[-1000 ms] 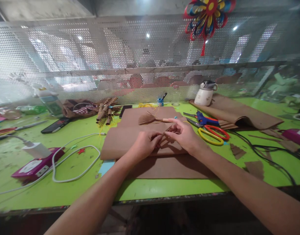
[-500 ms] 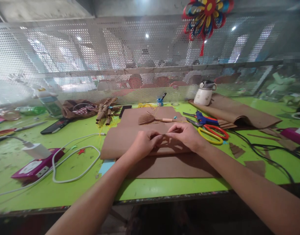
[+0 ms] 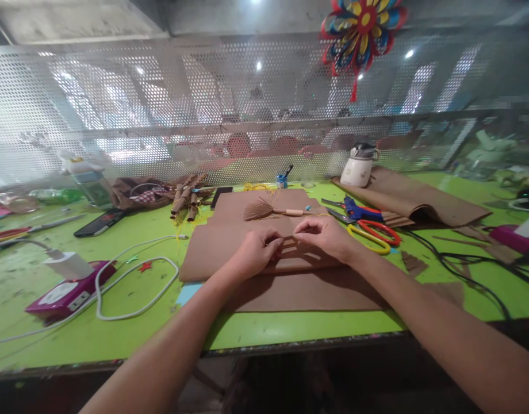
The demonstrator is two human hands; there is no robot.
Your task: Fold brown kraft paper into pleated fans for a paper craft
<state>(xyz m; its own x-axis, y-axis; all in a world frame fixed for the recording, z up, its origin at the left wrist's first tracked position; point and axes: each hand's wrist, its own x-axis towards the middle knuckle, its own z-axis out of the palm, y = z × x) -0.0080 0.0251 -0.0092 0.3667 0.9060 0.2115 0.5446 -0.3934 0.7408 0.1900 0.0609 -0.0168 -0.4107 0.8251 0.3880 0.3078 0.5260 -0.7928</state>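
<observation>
Between the fingertips of my left hand (image 3: 259, 251) and my right hand (image 3: 324, 238) stretches a thin brown paper strip (image 3: 288, 237), pinched at either end. Fingers cover most of it. Both hands are closed, just above folded brown kraft paper (image 3: 221, 253). Beyond them lies a small brown paper broom (image 3: 258, 210), its fringed head to the left and a paler wrapped band on its handle. Close to my right hand are scissors (image 3: 376, 246) with yellow and red handles and a blue-and-red handled tool (image 3: 360, 210).
Rolled paper sticks (image 3: 187, 198) and a phone (image 3: 99, 223) lie left of the paper. A white cable (image 3: 137, 315) loops from a purple power strip (image 3: 70, 293). At right stand a white bottle (image 3: 357, 168) and a large kraft sheet (image 3: 432, 198); black cables (image 3: 467, 259) run nearby.
My fingertips have shifted very slightly, and a little more of the strip shows between them. The whole view has moved a touch. Other things on the table lie as before.
</observation>
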